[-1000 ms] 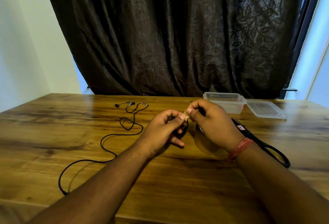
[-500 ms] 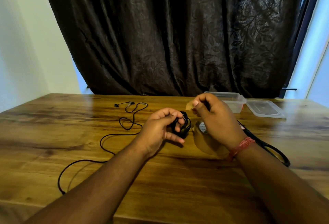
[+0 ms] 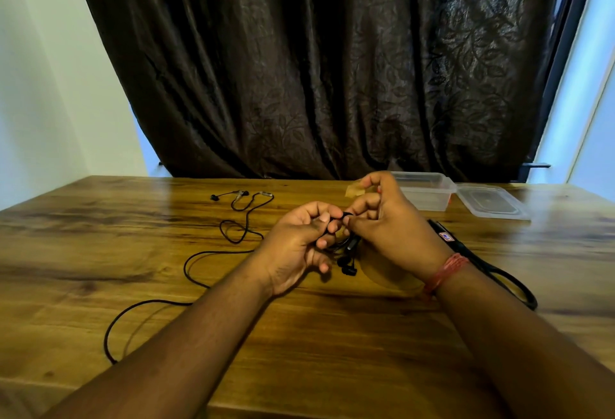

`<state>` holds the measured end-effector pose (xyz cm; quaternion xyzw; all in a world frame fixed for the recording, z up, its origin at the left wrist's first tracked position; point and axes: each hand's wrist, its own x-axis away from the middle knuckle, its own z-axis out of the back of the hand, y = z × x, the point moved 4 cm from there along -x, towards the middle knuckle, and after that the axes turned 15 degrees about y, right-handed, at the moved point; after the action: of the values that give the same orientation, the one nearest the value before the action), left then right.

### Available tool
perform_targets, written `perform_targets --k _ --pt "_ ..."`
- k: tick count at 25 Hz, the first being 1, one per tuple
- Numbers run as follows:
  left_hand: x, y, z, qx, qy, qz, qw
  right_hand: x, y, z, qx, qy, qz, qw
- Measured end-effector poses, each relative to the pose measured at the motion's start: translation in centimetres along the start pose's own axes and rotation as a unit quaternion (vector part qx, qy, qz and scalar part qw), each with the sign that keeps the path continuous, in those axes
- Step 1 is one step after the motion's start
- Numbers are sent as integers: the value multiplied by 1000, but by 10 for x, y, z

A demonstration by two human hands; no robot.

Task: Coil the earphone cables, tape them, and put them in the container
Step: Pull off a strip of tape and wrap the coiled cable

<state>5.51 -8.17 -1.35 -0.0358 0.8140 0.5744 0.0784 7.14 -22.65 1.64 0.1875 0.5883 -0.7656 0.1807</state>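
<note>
two earphones [image 3: 344, 252] [image 3: 206, 252], one container [image 3: 427, 190]

Looks like a room at home: dark leaf-patterned curtain [image 3: 332, 69] (over a window), wooden table [image 3: 100, 252], plain walls [image 3: 40, 86].

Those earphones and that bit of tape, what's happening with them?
A person is bundling earphones at a wooden table. The left hand grips a coiled black earphone, while the right hand pinches a small piece of tape above it and also touches the coil. The tape is not yet on. A second earphone lies uncoiled to the left. The clear container stands open behind, its lid beside it, and black scissors lie by the right wrist.
</note>
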Motion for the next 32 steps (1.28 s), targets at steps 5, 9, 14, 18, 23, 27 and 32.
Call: perform_targets --k 5,9,14,18,23,27,32 --pt "-2 -3 0 -27 31 8 999 0 1 1 22 8 2 1000" --pt "-1 -4 0 -67 47 -2 997 0 1 2 36 20 13 999" --pt "-1 -2 -1 -143 73 -58 985 0 3 2 45 14 22 999" --pt "-3 -1 2 -158 93 -80 980 -1 2 2 37 6 13 999" --pt "-8 -2 16 -185 164 -66 967 -2 -3 12 65 82 19 994" --pt "-10 -3 16 -197 167 -82 962 1 -10 9 12 54 11 998" --pt "-12 -5 15 -195 155 -91 964 3 -6 -1 33 -11 -5 999"
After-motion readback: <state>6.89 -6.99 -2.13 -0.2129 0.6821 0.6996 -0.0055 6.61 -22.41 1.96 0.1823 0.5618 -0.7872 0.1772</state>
